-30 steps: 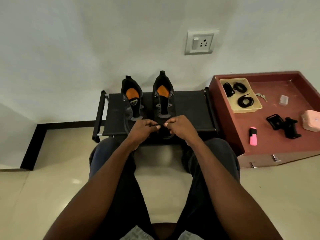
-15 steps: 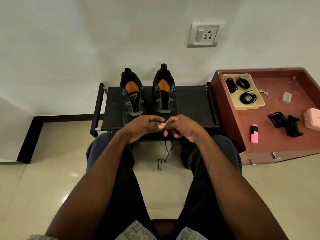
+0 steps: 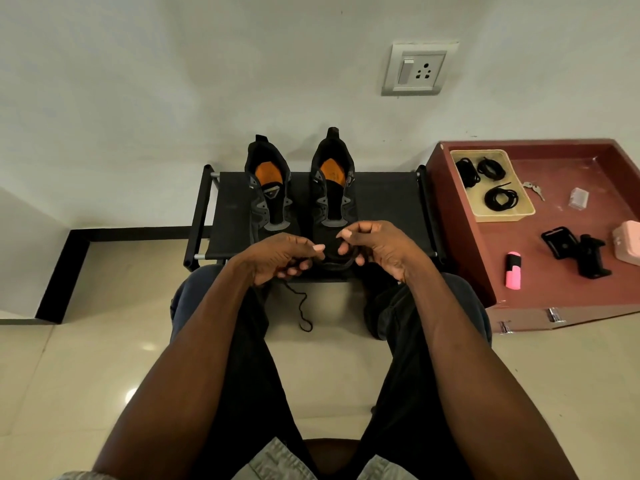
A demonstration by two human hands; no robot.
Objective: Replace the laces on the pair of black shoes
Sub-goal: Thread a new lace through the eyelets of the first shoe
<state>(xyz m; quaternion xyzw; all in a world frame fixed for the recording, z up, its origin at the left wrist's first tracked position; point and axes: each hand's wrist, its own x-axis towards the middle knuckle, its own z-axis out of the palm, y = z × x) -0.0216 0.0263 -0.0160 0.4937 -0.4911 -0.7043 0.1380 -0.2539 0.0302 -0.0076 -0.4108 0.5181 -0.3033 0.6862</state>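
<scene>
**Two hands on one black lace**

Two black shoes stand side by side on the low black rack (image 3: 381, 199) against the wall, heels toward the wall, toes toward me: the left shoe (image 3: 268, 192) and the right shoe (image 3: 333, 188), both with orange insoles showing and their eyelets bare. My left hand (image 3: 277, 259) and right hand (image 3: 379, 247) hover just beside each other over the rack's front edge, at the toe of the right shoe, fingers curled and pinching a black lace (image 3: 301, 303). One loose end of it dangles from my left hand down between my knees toward the floor.

At the rack's right end sits a red-brown tray (image 3: 571, 292). In its back left corner a yellow basket (image 3: 519, 213) holds three coiled black laces (image 3: 501, 198). Elsewhere in the tray lie keys (image 3: 533, 189), a pink marker (image 3: 513, 275) and a black phone holder (image 3: 576, 249).
</scene>
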